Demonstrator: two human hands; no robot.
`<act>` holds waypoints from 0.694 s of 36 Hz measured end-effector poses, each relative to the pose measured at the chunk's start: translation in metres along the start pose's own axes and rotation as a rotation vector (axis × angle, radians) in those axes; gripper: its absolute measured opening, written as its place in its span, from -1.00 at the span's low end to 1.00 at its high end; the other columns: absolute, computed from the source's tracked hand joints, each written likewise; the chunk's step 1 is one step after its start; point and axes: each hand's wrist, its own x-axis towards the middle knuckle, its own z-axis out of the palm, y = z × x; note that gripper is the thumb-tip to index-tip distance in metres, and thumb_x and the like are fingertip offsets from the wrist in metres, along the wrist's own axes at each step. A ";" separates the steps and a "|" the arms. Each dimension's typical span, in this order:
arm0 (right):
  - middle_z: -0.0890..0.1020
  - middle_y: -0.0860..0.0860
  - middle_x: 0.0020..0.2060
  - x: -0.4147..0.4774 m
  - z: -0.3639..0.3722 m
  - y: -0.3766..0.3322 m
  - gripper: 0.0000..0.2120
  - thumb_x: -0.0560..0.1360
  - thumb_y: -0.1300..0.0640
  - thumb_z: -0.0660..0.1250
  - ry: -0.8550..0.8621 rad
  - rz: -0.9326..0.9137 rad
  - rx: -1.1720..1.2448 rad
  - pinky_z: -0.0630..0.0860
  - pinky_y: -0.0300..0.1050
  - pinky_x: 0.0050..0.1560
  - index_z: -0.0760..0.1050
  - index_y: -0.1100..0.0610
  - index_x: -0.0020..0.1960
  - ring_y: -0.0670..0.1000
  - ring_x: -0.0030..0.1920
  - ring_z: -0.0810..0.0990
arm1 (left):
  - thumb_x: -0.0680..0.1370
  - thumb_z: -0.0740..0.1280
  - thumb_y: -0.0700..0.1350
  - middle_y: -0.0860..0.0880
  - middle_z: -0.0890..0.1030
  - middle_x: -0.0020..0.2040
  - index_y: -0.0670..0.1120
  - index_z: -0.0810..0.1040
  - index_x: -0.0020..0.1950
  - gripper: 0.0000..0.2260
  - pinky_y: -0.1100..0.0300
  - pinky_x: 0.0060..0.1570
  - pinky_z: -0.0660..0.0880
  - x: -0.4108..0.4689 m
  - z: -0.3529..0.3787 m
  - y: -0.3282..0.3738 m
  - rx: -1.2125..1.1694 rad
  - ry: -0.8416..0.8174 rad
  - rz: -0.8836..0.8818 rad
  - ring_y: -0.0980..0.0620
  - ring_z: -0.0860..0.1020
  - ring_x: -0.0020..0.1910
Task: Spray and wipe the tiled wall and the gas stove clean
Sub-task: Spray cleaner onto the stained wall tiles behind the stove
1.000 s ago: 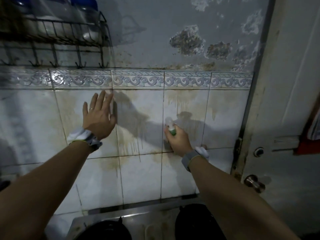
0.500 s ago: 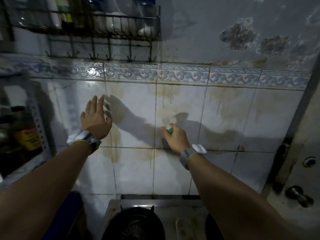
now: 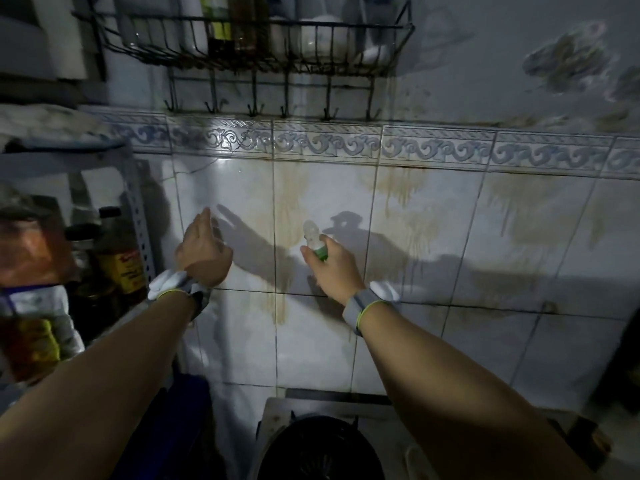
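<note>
The tiled wall (image 3: pixel 429 244) fills the view, white tiles streaked with brown drips under a blue patterned border. My right hand (image 3: pixel 330 268) grips a small spray bottle (image 3: pixel 313 239) with a clear nozzle and green collar, pointed at the stained tiles. My left hand (image 3: pixel 202 249) is held edge-on close to the wall at the left, fingers extended and together, holding nothing. The gas stove (image 3: pixel 311 441) lies at the bottom, a dark burner under my right forearm. Both wrists wear bands.
A black wire rack (image 3: pixel 249 46) with bottles and hooks hangs on the wall above. At the left a metal shelf (image 3: pixel 136 209) holds sauce bottles (image 3: pixel 117 258) and packets. A blue object (image 3: pixel 187 410) sits low beside the stove. Peeling paint marks the upper right wall.
The view has swung left: the door left the frame, the shelf and rack came in. My left hand turned from flat and spread on the tile to edge-on. The right hand keeps the bottle.
</note>
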 end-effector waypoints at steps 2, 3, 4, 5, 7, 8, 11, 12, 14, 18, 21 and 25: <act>0.63 0.02 -0.18 0.002 0.008 -0.005 -0.69 0.56 -0.18 0.26 -0.004 -0.011 0.004 0.56 0.00 -0.14 0.51 0.06 0.05 0.15 -0.20 0.61 | 0.46 0.36 -0.13 -0.21 0.46 0.34 -0.02 0.05 0.59 -0.23 -0.24 0.25 0.40 0.001 -0.001 -0.004 0.038 -0.042 0.017 -0.29 0.44 0.30; 0.61 0.01 -0.21 0.003 0.013 -0.007 -0.71 0.57 -0.18 0.26 -0.003 -0.015 -0.002 0.55 -0.01 -0.16 0.49 0.05 -0.02 0.15 -0.20 0.61 | 0.46 0.36 -0.12 -0.20 0.46 0.33 0.00 0.01 0.59 -0.21 -0.24 0.25 0.39 0.002 0.000 -0.009 0.049 -0.075 0.035 -0.29 0.44 0.29; 0.60 0.00 -0.23 0.004 0.018 -0.007 -0.70 0.57 -0.19 0.25 0.002 -0.019 -0.010 0.53 -0.02 -0.16 0.45 0.04 -0.07 0.15 -0.19 0.61 | 0.46 0.35 -0.11 -0.20 0.46 0.32 0.01 -0.01 0.60 -0.21 -0.23 0.26 0.39 0.003 0.000 -0.013 0.053 -0.102 0.042 -0.29 0.44 0.28; 0.58 0.00 -0.23 0.003 0.020 -0.007 -0.70 0.57 -0.21 0.24 0.006 -0.016 -0.022 0.51 -0.03 -0.16 0.42 0.03 -0.08 0.17 -0.16 0.60 | 0.46 0.35 -0.11 -0.21 0.47 0.30 0.01 -0.01 0.60 -0.21 -0.23 0.26 0.38 0.003 0.002 -0.015 0.053 -0.113 0.043 -0.29 0.44 0.27; 0.60 0.03 -0.20 0.005 0.027 -0.006 -0.68 0.56 -0.22 0.23 0.026 -0.013 -0.025 0.53 0.00 -0.13 0.43 0.04 -0.05 0.18 -0.14 0.61 | 0.46 0.34 -0.10 -0.20 0.48 0.28 0.02 -0.01 0.59 -0.22 -0.22 0.25 0.38 0.004 0.003 -0.018 0.056 -0.102 0.034 -0.29 0.45 0.26; 0.62 0.05 -0.17 0.006 0.030 -0.006 -0.66 0.56 -0.23 0.23 0.042 -0.008 -0.010 0.56 0.04 -0.11 0.46 0.05 0.00 0.18 -0.15 0.61 | 0.46 0.33 -0.10 -0.19 0.48 0.28 0.03 -0.01 0.59 -0.22 -0.22 0.26 0.37 0.004 0.003 -0.018 0.059 -0.101 0.027 -0.29 0.45 0.27; 0.66 0.06 -0.12 0.011 0.031 -0.009 -0.51 0.51 -0.30 0.21 0.069 0.009 0.036 0.59 0.09 -0.06 0.50 0.07 0.18 0.16 -0.17 0.64 | 0.47 0.33 -0.08 -0.19 0.45 0.34 0.05 -0.05 0.58 -0.22 -0.24 0.33 0.30 0.008 0.005 -0.021 0.077 -0.143 0.010 -0.26 0.40 0.34; 0.67 0.05 -0.13 0.014 0.031 -0.011 -0.45 0.48 -0.34 0.20 0.083 0.009 0.048 0.59 0.09 -0.06 0.50 0.07 0.21 0.15 -0.17 0.64 | 0.47 0.31 -0.07 -0.20 0.46 0.33 0.05 -0.04 0.57 -0.23 -0.25 0.33 0.30 0.008 0.004 -0.020 0.086 -0.155 0.006 -0.27 0.41 0.34; 0.67 0.06 -0.18 0.022 0.029 -0.015 -0.43 0.45 -0.36 0.19 0.112 0.011 0.063 0.59 0.10 -0.06 0.50 0.08 0.18 0.15 -0.17 0.64 | 0.44 0.30 -0.07 -0.21 0.49 0.30 0.05 0.00 0.56 -0.25 -0.25 0.29 0.32 0.010 0.003 -0.020 0.098 -0.146 -0.004 -0.28 0.45 0.29; 0.63 0.06 -0.27 0.021 0.030 -0.015 -0.64 0.54 -0.25 0.24 0.014 0.021 -0.022 0.59 0.06 -0.11 0.46 0.05 -0.11 0.21 -0.21 0.63 | 0.50 0.27 -0.11 -0.20 0.46 0.31 0.08 -0.02 0.56 -0.29 -0.26 0.31 0.29 0.006 0.002 -0.016 0.095 -0.167 0.000 -0.27 0.42 0.33; 0.57 0.03 -0.34 0.004 0.044 -0.003 -0.69 0.58 -0.15 0.27 -0.075 0.011 -0.104 0.55 0.03 -0.14 0.38 0.02 -0.23 0.18 -0.22 0.60 | 0.49 0.33 -0.10 -0.21 0.43 0.39 0.09 -0.02 0.60 -0.23 -0.28 0.33 0.29 0.006 0.003 -0.020 0.115 -0.201 -0.021 -0.30 0.39 0.35; 0.66 0.13 -0.05 -0.016 0.062 0.016 -0.73 0.60 -0.09 0.25 -0.151 0.024 -0.114 0.54 0.04 -0.02 0.52 0.11 0.09 0.19 -0.03 0.61 | 0.49 0.29 -0.02 -0.20 0.39 0.43 0.11 -0.01 0.60 -0.25 -0.28 0.35 0.22 0.005 0.006 -0.024 0.165 -0.216 -0.051 -0.30 0.36 0.38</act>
